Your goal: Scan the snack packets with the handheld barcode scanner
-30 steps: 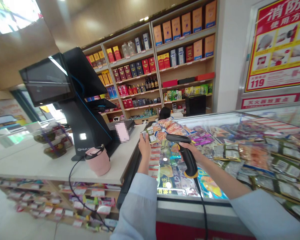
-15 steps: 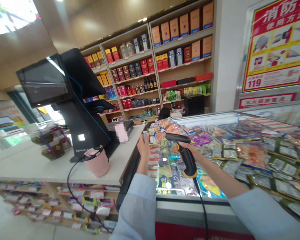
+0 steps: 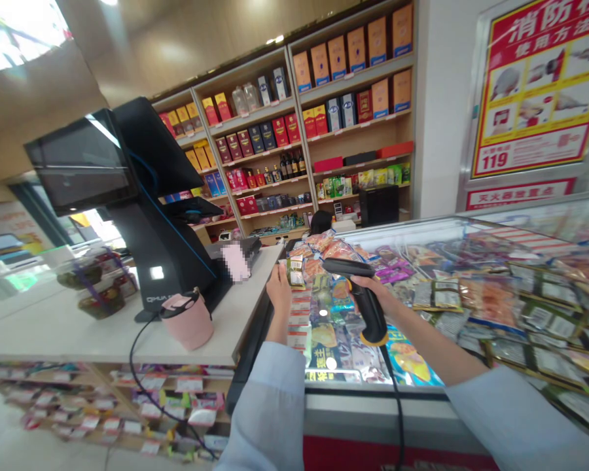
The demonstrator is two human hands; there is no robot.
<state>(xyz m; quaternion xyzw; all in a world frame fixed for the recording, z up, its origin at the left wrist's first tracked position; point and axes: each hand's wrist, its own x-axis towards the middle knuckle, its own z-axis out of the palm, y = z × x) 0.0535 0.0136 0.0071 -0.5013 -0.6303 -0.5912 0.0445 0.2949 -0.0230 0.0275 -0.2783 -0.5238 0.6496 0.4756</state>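
1. Black and yellow, the scanner (image 3: 370, 314) sits firmly in the right hand (image 3: 375, 294), fingers wrapped round its grip! It's held above the glass-topped chest (image 3: 422, 401), its head pointing left, the cable (image 3: 398, 405) dropping down the front.

2. Over on the other side, the left hand (image 3: 279, 291) is right up beside an olive-gold packet (image 3: 296, 271), fingers bunched close together. Are they clamped on its edge or only resting near it? I can't tell from here.

3. So where do things stand? The scanner is up and in hand, and that olive-gold packet lies at the near end of the orange packets (image 3: 331, 248), close to the scanner's head. Whether it has been read, I can't say; no scan light or legible screen gives it away.

4. Plenty more about: a broad spread of packets (image 3: 544, 317) covers the right side of the chest. Two groups, then, but nothing shows which have been dealt with and which are left, so I'd call the progress unclear.

5. And the change from a half-second ago! The olive-gold packet shows more of its face now, past the left fingertips, where the fingers covered more of it. The right hand keeps its hold, the scanner barely shifting, while the whole view slides slightly.
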